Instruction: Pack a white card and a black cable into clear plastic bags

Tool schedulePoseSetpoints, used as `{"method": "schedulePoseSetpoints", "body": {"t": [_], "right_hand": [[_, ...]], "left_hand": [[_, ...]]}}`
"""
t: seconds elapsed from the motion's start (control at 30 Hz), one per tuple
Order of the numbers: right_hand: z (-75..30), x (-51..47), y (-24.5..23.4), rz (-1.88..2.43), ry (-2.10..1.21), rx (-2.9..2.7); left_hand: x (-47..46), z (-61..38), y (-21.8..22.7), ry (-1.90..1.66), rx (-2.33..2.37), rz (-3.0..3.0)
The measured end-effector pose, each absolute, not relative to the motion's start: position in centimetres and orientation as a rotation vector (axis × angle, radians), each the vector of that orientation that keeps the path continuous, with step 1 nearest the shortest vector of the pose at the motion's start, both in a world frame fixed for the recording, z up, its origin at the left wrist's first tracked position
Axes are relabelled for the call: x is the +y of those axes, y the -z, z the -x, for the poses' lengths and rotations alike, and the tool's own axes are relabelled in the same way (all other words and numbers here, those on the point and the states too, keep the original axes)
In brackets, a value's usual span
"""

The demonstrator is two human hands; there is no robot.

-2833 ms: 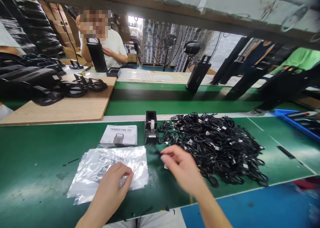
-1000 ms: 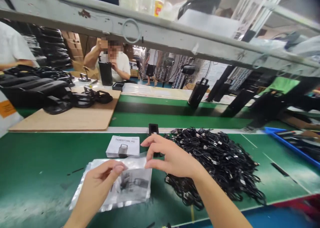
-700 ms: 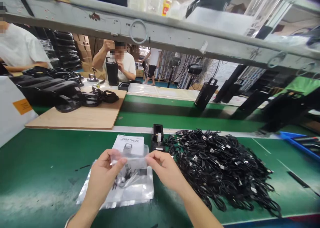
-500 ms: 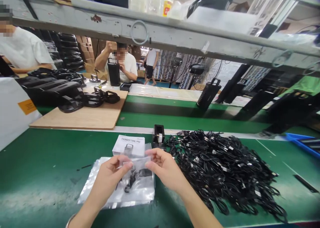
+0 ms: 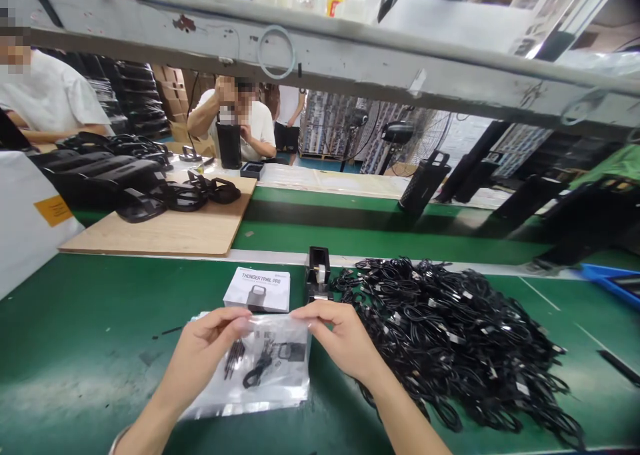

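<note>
Both hands at the bench's near edge, pinched narrow, not spread. Left hand (image 5: pixel 203 348) and right hand (image 5: pixel 340 340) each grip the upper edge of a clear plastic bag (image 5: pixel 267 392), the edge running crosswise from one hand to the other. Bag hangs between and just below the hands, its lower part on the green bench mat (image 5: pixel 85 335). Neither hand clearly nearer overall.

Contents, seen through the plastic: thin dark sticks (image 5: pixel 234 360) below the left hand; coiled black cable (image 5: pixel 257 370) mid-bag; small black piece (image 5: pixel 295 352) close under the right hand.

Straight ahead of the hands, just past the bag edge: printed card (image 5: pixel 256 290), reading THUNDER TRAIL PRO, with a picture of a black carrying-handled unit; smaller print too small to read. Ahead of the right hand, a black tape dispenser (image 5: pixel 317 275). Right of the right hand, close beside the wrist, a heap of bundled black cables (image 5: pixel 450 342), small white tags on them.

Far side of the line: a person in a white T-shirt (image 5: pixel 250 125), one hand raised, behind a black cylindrical unit (image 5: pixel 229 146).
</note>
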State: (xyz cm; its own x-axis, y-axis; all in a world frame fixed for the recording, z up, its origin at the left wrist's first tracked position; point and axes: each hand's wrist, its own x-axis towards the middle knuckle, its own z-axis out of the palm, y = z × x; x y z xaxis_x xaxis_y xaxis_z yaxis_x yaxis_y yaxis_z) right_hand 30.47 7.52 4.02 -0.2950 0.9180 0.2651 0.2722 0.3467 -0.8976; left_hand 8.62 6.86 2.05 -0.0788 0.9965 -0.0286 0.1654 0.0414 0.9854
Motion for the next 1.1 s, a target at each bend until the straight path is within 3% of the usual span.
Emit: {"method": "schedulePoseSetpoints", "body": {"t": [0.13,0.3,0.5,0.87,1.1], "right_hand": [[-30.5,7.3,-3.2,0.992,-0.906,-1.816],[-30.6,6.7,-3.0,0.953,-0.825,-1.940],[-32.1,9.6,-3.0,1.606,-0.610,-1.458],[-30.5,9.1,-1.0,1.496,-1.043,-1.232],[-30.6,6.4,-0.3,1.824,-0.468,-1.534]], "left_hand": [[6.9,-8.7,-2.6,-1.192,1.190,-1.118],[6.6,-10.7,-2.5,-0.885,1.325,-1.339],[6.1,-11.4,-1.2,-1.008,1.486,-1.311],[6.1,-11.5,-0.7,-1.082,1.513,-1.302],[5.9,-11.4,-1.3,-1.065,1.550,-1.277]]}}
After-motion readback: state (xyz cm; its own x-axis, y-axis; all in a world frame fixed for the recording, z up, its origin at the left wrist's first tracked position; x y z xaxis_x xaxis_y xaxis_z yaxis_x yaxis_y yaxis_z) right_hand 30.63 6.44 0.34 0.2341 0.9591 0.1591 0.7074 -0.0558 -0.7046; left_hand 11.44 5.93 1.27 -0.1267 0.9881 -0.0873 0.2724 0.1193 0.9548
